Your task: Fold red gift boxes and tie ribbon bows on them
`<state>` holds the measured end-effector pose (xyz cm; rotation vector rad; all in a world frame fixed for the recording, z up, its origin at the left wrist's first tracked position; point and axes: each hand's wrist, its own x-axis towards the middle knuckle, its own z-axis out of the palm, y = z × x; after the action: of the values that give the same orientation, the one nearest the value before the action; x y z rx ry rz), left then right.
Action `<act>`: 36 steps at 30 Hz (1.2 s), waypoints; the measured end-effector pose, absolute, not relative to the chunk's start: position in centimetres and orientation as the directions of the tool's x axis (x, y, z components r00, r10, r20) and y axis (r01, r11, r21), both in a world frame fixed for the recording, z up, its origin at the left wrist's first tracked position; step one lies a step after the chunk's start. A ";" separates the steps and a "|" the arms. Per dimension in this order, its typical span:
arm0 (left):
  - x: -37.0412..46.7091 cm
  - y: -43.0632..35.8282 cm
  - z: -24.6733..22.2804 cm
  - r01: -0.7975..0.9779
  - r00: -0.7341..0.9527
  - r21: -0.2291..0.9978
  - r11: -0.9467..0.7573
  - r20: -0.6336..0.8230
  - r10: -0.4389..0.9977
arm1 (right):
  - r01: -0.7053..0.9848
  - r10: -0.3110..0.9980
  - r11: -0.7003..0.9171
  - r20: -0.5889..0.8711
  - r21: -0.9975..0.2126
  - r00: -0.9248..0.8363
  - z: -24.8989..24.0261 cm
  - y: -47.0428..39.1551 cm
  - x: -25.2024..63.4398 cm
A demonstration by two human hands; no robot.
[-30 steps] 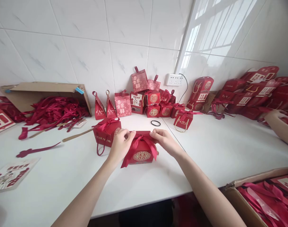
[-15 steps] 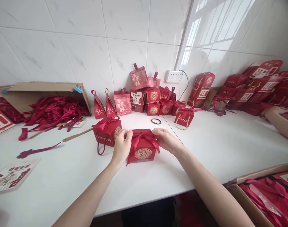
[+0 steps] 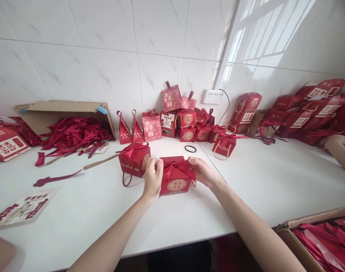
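Note:
A red gift box (image 3: 176,185) with a gold round emblem stands on the white table between my hands. A red satin ribbon (image 3: 175,166) is tied in a bow across its upper front, one tail hanging down the left side. My left hand (image 3: 153,177) is closed at the box's upper left corner, thumb and fingers pinching the ribbon there. At the upper right corner my right hand (image 3: 202,170) pinches the ribbon's other side. Some fingertips are hidden behind the box. Just left of my left hand sits another red box (image 3: 135,160) with a bow and a dark cord handle.
A cardboard box (image 3: 65,105) spilling red ribbons (image 3: 76,132) lies at the left. Several red boxes (image 3: 187,134) line the wall near a socket strip (image 3: 213,96). A black ring (image 3: 190,149) lies ahead. Another person's arm (image 3: 341,151) is at far right, above an open carton (image 3: 291,226).
The view has shifted slightly left, so everything sits further right in it. Both hands keep their hold at the bow, and the box stays in place.

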<state>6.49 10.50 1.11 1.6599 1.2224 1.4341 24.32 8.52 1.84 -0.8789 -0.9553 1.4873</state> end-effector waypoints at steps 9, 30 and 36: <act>6.1 11.6 0.9 -0.037 0.099 0.989 -0.145 0.148 0.984 | -0.316 0.995 -0.065 -0.040 -0.947 -0.087 1.6 9.1 25.0; 6.1 11.7 0.8 0.105 0.090 0.963 -0.247 0.238 0.967 | -0.305 0.989 -0.090 -0.051 -0.948 -0.135 1.1 8.8 24.9; 6.3 11.7 0.8 0.046 0.103 0.975 -0.219 0.213 0.972 | -0.207 0.990 -0.089 -0.064 -0.974 -0.125 1.2 8.7 25.2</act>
<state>6.27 11.69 0.78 1.4559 1.0668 1.2645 25.16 8.74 1.24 -1.0457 -1.0942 1.4458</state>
